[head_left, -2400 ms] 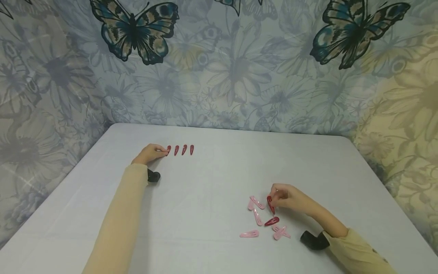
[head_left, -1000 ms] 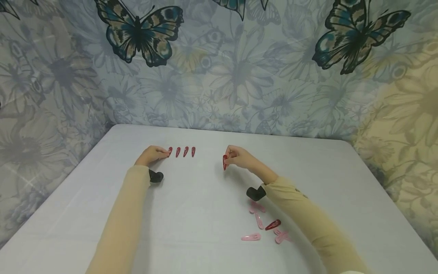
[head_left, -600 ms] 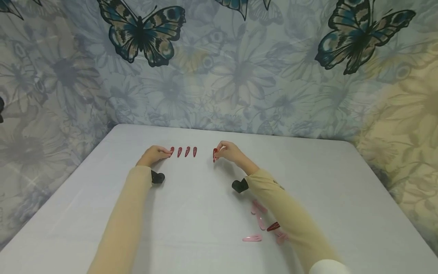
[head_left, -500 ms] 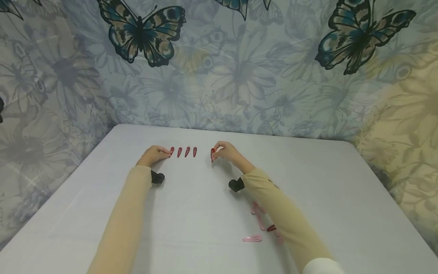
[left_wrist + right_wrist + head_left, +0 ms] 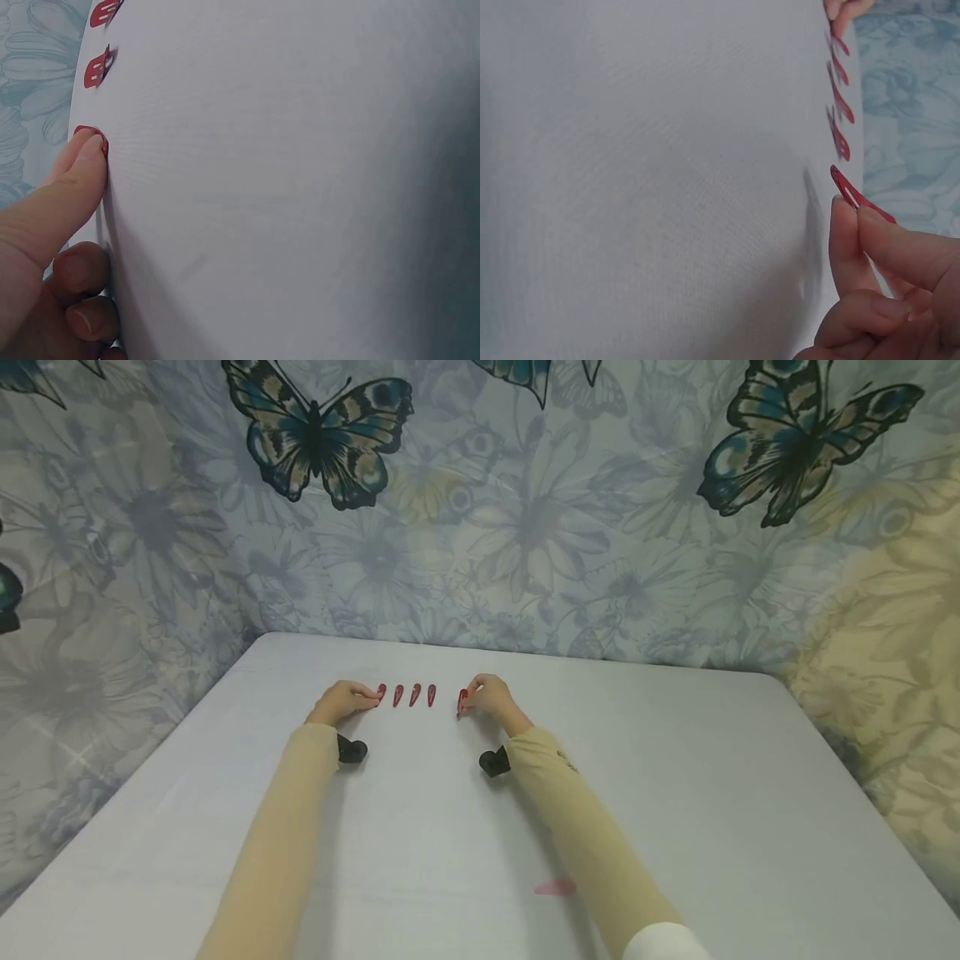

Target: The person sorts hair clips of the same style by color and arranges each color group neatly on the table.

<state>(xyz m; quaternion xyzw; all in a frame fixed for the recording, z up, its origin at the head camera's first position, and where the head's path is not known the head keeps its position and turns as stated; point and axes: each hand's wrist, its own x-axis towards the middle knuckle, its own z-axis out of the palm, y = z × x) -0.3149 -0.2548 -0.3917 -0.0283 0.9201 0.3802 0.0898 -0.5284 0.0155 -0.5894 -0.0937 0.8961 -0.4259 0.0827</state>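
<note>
Red snap hair clips [image 5: 415, 695] lie in a short row near the table's far side, side by side with gaps. My left hand [image 5: 339, 703] is at the row's left end, its thumb and forefinger pinching the leftmost hair clip [image 5: 103, 144]. My right hand [image 5: 492, 702] pinches another red hair clip [image 5: 847, 187] between thumb and forefinger, just right of the row. In the right wrist view this clip appears slightly above the cloth, with a shadow beside it. A gap separates it from the row's rightmost clip [image 5: 841, 145].
A pink hair clip [image 5: 556, 887] lies on the white table [image 5: 420, 827] near the front, beside the right sleeve [image 5: 592, 835]. Black wrist mounts [image 5: 495, 762] stick out under both wrists. A patterned butterfly curtain [image 5: 525, 527] stands behind the table.
My right hand picked a red clip from the loose pile at the front right and carried it far-left to the row. Its sleeve now covers most of that pile. My left hand stays at the row.
</note>
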